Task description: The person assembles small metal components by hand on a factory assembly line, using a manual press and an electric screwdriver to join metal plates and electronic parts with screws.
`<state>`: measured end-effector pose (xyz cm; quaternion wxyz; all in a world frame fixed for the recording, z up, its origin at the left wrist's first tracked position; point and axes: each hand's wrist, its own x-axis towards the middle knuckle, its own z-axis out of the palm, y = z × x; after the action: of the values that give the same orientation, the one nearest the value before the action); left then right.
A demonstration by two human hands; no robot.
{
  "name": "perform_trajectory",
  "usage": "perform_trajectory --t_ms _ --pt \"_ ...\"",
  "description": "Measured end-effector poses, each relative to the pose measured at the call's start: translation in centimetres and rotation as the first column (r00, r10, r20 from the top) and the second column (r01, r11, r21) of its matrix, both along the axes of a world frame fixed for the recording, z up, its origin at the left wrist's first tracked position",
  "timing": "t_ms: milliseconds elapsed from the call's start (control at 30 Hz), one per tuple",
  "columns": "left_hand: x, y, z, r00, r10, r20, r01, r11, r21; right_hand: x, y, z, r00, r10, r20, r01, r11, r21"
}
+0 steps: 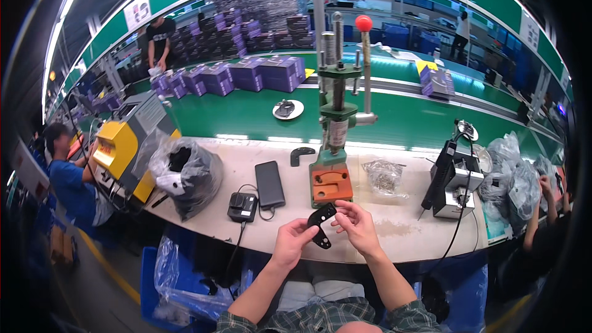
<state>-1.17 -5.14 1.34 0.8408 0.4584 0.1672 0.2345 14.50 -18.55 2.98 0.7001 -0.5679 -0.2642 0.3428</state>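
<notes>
My left hand [294, 242] is closed on a black curved bracket [320, 238] with several small holes, held tilted above the bench's front edge. At the bracket's upper end, the fingers of my right hand [359, 230] are drawn together; whatever they pinch is too small to make out. Just beyond stands a green hand press [337, 117] with a red-knobbed lever [364, 43] and an orange fixture [331, 186] at its base. A similar black bent part [301, 155] lies left of the press. To its right, a clear bag [385, 176] holds many small metal pieces.
A black flat box [269, 184] and a corded adapter [242, 206] lie to the left, near a plastic bag [188, 176] of black parts and a yellow-grey machine [126, 142]. A corded screwdriver [439, 172] leans on a metal box at right. Purple cartons [280, 74] line the green conveyor; people work on both sides.
</notes>
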Motion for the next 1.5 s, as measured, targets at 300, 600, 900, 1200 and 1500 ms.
perform_trajectory --t_ms 300,600,900,1200,1500 --pt "4.0 4.6 5.0 0.816 0.455 0.356 -0.361 -0.079 0.929 4.6 -2.1 0.1 0.904 -0.283 0.319 0.284 0.958 0.046" --pt "8.0 2.8 1.9 0.941 -0.249 0.231 0.179 0.941 0.287 1.8 -2.1 3.2 0.780 -0.186 0.597 0.051 0.971 0.235" --pt "5.3 5.8 2.8 0.857 0.512 0.063 -0.235 0.279 0.931 9.9 3.7 -0.7 0.061 0.069 0.996 0.150 0.986 -0.078" --pt "1.1 -3.3 5.9 0.990 -0.107 0.090 -0.033 0.447 0.894 10.5 3.8 0.1 -0.061 0.293 0.954 0.121 0.951 -0.284" --pt "3.2 -11.1 13.8 0.319 -0.618 0.718 0.761 0.619 0.194 7.4 -1.7 2.0 0.720 -0.300 0.625 0.156 0.949 0.275"
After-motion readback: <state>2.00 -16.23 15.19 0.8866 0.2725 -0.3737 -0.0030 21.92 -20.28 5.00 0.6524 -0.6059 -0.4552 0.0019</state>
